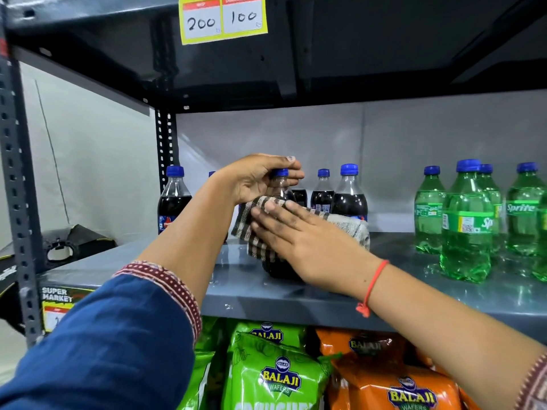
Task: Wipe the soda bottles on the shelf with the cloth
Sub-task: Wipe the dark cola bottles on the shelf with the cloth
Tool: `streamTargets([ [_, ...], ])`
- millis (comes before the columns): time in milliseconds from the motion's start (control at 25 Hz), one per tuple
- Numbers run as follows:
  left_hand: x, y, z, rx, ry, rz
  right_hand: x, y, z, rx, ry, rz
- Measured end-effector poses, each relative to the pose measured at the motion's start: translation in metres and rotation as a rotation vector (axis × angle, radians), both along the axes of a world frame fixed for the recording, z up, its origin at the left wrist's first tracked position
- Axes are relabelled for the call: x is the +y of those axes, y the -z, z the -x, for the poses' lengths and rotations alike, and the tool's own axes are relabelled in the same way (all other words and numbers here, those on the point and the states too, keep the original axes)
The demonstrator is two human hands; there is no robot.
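Observation:
A dark cola bottle (280, 184) with a blue cap stands near the front of the grey shelf (266, 294). My left hand (260, 176) grips it around the neck and cap. My right hand (307, 241) lies flat on a striped brown-and-cream cloth (257, 232), pressing it against the bottle's body. The bottle's lower part is mostly hidden by the cloth and my hand. Other cola bottles (349, 193) stand behind and to the left (173, 196). Green Sprite bottles (466, 223) stand on the right of the shelf.
A dark shelf board with a yellow price tag (223, 19) hangs overhead. A perforated metal upright (17, 173) stands at the left. Green and orange wafer bags (278, 374) fill the shelf below. A gap lies between the cola and Sprite groups.

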State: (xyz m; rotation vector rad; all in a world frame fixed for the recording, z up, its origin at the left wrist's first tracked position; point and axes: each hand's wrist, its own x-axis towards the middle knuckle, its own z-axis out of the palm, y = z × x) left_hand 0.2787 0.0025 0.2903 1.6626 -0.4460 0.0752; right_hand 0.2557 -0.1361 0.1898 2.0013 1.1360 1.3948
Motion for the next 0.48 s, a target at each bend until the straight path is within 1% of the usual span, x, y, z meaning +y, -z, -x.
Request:
streamTargets([
  [120,-0.001,0.001,-0.002,0.001,0.002,-0.009,-0.002,0.001,-0.005,-0.004,-0.031,0.098],
  [240,-0.001,0.0,-0.001,0.0,0.001,-0.02,-0.005,-0.002,-0.008,-0.038,-0.096,0.025],
  [320,-0.002,0.0,0.0,-0.001,0.005,-0.02,-0.003,0.003,-0.008,-0.054,-0.101,-0.033],
  [360,-0.002,0.0,0.001,0.003,0.013,-0.015,0.001,0.006,-0.007,-0.052,-0.085,-0.104],
  [480,-0.004,-0.001,0.002,0.028,0.045,-0.004,0.022,0.016,0.001,0.041,0.021,-0.473],
])
